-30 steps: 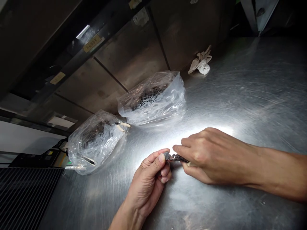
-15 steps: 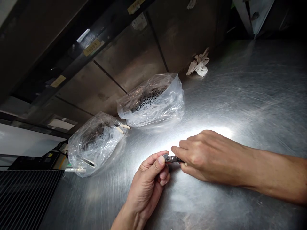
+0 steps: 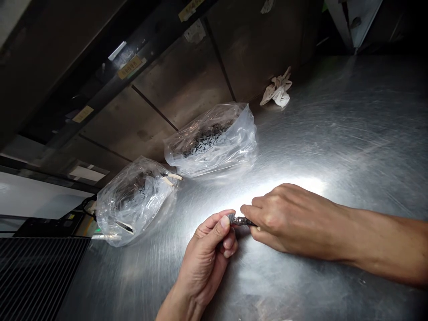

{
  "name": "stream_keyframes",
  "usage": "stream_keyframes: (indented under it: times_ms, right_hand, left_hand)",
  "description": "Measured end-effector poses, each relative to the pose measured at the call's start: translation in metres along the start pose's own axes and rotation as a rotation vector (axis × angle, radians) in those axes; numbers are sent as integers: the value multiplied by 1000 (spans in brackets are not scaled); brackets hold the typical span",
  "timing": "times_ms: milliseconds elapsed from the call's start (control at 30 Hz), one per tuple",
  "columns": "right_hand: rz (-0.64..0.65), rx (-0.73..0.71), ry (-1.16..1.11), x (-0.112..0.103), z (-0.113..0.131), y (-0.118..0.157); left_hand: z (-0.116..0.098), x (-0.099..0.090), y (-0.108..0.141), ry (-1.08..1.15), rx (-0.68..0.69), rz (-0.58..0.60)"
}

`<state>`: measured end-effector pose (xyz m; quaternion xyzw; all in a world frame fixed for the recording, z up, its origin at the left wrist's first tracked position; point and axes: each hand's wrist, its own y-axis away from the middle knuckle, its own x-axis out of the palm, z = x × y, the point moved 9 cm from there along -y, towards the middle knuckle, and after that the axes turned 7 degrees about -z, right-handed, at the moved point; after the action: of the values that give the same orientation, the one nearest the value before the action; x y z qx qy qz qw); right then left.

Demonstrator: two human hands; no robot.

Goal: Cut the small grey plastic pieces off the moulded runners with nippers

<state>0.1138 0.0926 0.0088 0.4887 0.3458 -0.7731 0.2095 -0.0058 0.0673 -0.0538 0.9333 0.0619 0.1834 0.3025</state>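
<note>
My left hand point(image 3: 209, 252) pinches a small grey ribbed piece point(image 3: 231, 218) between thumb and forefinger, the other fingers curled below. From the right, my right hand point(image 3: 279, 218) is closed around a pair of small pliers point(image 3: 243, 221). Their dark metal head points left and reaches the grey piece. Most of the handles are hidden inside my right hand, and I cannot tell whether the jaws grip the piece. Both hands are over the metal table point(image 3: 327, 285).
Beyond my hands, a clear plastic bag point(image 3: 230, 151) holds many small grey pieces point(image 3: 207, 141). Left of it sits another clear bag point(image 3: 110, 209) with similar pieces, a cream-handled tool point(image 3: 172, 176) at its edge. A crumpled white cloth point(image 3: 281, 96) lies by the back wall. Black slats point(image 3: 36, 276) are at lower left.
Almost nothing differs. My right hand and the pliers have shifted very slightly, and the grey piece appears turned a little in my left fingers.
</note>
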Motion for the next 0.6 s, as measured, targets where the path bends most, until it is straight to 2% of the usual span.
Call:
stream_keyframes:
  times_ms: [167,267,600]
  right_hand:
    - [-54,55,9,-11,-12,-2]
    - [-107,22,38,-19,-11,0]
    - [-73,-45,75,-6,-3,1]
  left_hand:
    - [-2,2,0,5,10,18]
    - [-2,3,-1,21,9,20]
    - [-1,1,-2,43,3,3]
